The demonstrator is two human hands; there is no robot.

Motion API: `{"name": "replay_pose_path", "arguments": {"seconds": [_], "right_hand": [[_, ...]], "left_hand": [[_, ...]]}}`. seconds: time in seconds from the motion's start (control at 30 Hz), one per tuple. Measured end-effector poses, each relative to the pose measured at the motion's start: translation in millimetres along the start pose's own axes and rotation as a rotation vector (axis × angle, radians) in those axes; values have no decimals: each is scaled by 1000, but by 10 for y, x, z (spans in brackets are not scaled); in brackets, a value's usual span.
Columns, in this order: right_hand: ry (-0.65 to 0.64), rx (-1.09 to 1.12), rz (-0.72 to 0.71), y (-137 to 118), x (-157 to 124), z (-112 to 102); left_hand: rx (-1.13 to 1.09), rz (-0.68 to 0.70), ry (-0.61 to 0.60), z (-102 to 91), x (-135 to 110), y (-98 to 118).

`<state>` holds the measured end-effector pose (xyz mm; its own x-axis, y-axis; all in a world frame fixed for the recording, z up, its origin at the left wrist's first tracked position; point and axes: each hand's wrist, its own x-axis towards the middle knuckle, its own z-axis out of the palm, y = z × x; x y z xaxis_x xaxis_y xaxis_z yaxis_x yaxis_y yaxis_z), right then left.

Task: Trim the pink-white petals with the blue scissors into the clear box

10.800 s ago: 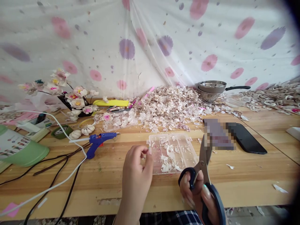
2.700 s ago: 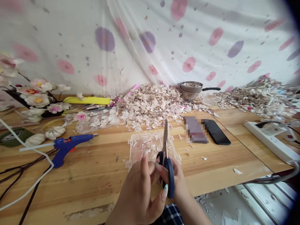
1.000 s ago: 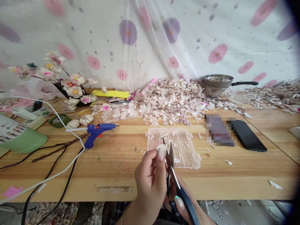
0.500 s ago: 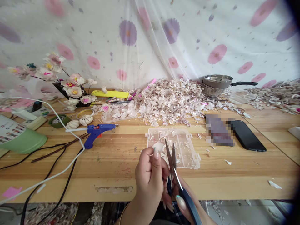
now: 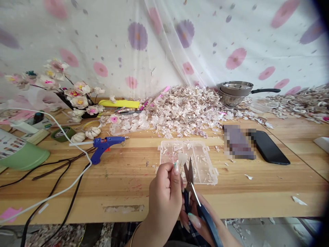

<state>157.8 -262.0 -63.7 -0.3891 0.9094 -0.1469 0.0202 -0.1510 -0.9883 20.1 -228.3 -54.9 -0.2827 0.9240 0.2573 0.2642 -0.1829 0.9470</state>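
Note:
My left hand [image 5: 166,197] pinches a thin, whitish, petal-shaped piece of garlic skin [image 5: 182,158] between thumb and forefinger. It stands up from the fingertips, close to the scissor tips. The dark-blue-handled scissors [image 5: 190,176] are in my right hand [image 5: 199,219], fingers through the loops. Their blades point up and are parted. Whether they touch the garlic skin I cannot tell. Below both hands lies a clear plastic compartment box [image 5: 203,164] with small white scraps in it. My hands hide its near left part.
A blue glue gun [image 5: 102,147] with cords lies left, near garlic bulbs [image 5: 92,132] and handmade flowers [image 5: 79,99]. Behind the box rises a heap of garlic skins [image 5: 185,109]. A clear tray [image 5: 120,129] holds petals. Metal pans [image 5: 236,90] and a black phone [image 5: 269,147] are right.
The garlic skin has turned from lying nearly flat to upright, and my left hand has moved slightly right toward the scissors. The scissor blades have come a little closer together. The view has shifted slightly.

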Motion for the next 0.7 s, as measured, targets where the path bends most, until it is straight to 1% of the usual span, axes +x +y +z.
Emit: {"name": "replay_pose_path", "arguments": {"seconds": [0.1, 0.2, 0.33, 0.43, 0.57, 0.7], "right_hand": [[-57, -10, 9, -99, 3, 17], [-70, -1, 12, -131, 28, 35], [-72, 40, 47, -87, 39, 33], [-57, 25, 75, -40, 32, 22], [-61, 4, 43, 47, 35, 18], [-79, 33, 5, 135, 46, 27]], "left_hand": [[167, 161, 33, 4, 1, -50], [223, 257, 45, 14, -1, -82], [238, 250, 14, 31, 4, -71], [243, 245, -7, 36, 17, -38], [262, 262, -29, 28, 34, 10], [231, 244, -54, 24, 41, 17]]}}
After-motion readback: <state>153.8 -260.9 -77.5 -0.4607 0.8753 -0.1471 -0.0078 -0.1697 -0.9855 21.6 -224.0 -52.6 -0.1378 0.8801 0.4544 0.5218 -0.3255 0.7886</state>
